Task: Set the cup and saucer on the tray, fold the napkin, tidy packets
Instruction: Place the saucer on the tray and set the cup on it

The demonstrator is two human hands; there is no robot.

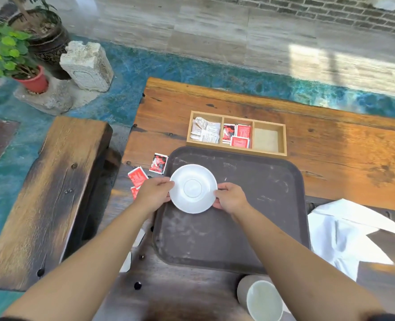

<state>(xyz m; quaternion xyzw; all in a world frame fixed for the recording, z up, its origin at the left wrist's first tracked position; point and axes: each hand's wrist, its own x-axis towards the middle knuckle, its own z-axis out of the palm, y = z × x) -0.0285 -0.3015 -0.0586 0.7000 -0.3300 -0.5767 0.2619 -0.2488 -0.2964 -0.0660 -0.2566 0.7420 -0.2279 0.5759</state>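
both hands are being used on the white saucer, which is being held over the far left part of the dark tray; whether its base is touching the tray cannot be told. going from the left: a wooden bench is being shown beside the wooden table, with a potted plant and a carved stone block being seen on the floor beyond it. red packets are lying loose on the table just left of the tray, one darker packet lying just beside the tray's far left corner. the left hand is being closed on the saucer's left rim, thumb on top and fingers tucked beneath. the saucer is being kept level, its round centre well facing up. the right hand is being closed on the opposite rim in the same way, so the saucer is being gripped between the two. behind the tray, just beyond its far edge, a wooden organiser box with three compartments is being shown: pale packets are lying in the left one, more red packets in the middle one, and the right one is being shown with only its bare bottom. near the bottom edge, a pale cup is standing on the table just off the tray's near right corner, partly covered by the right forearm. to the right of the tray, a white napkin is lying crumpled and unfolded on the table, its edge just beside the tray's right rim.
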